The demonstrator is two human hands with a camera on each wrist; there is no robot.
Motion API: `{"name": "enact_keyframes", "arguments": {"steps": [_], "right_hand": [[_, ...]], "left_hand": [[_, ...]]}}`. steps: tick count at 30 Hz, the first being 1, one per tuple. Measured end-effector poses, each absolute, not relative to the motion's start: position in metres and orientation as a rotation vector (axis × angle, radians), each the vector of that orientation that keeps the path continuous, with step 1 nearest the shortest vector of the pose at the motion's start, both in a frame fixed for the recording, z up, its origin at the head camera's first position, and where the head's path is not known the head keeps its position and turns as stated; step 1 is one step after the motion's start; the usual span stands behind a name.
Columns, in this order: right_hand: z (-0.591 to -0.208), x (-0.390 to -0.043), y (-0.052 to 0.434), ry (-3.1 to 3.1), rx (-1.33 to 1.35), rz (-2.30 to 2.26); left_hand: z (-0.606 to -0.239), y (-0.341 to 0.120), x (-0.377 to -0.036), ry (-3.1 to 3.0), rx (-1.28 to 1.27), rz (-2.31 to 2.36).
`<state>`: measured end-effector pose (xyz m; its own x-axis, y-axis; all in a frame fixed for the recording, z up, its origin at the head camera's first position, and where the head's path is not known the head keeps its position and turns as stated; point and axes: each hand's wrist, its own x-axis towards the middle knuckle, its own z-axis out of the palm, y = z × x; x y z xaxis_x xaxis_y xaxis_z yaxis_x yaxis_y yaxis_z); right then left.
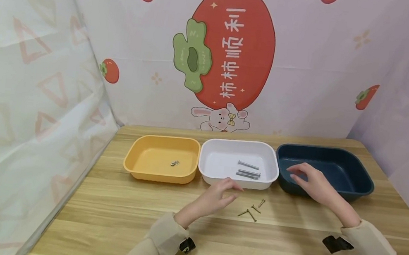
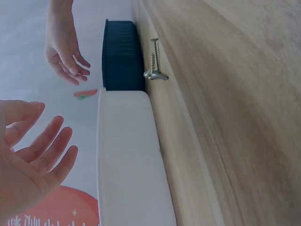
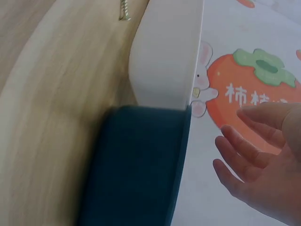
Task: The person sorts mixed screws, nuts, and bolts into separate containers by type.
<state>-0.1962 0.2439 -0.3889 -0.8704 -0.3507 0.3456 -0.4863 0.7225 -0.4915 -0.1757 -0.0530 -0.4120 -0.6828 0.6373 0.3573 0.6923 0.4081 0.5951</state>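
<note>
Both hands' fingers (image 1: 233,187) spread loosely, holding nothing.

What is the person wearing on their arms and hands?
Both arms wear long beige sleeves with snug cuffs. A small black clip-like device sits at each wrist: left wrist device, right wrist device. The left hand and right hand are bare: no gloves or rings show.
</note>
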Motion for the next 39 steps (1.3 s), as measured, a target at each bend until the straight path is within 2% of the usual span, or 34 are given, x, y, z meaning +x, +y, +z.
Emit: {"name": "enact_keyframes", "arguments": {"steps": [19,39], "right_hand": [[-0.395,-0.176,0.303,-2.709,0.581,0.645],[-0.409,-0.171,0.34,-2.658,0.541,0.608]], "left_hand": [[-0.434,-0.035,-0.179,-2.836,-1.259,-0.932],[-0.455,-0.036,-0.179,-2.924,-1.127,-1.138]]}}
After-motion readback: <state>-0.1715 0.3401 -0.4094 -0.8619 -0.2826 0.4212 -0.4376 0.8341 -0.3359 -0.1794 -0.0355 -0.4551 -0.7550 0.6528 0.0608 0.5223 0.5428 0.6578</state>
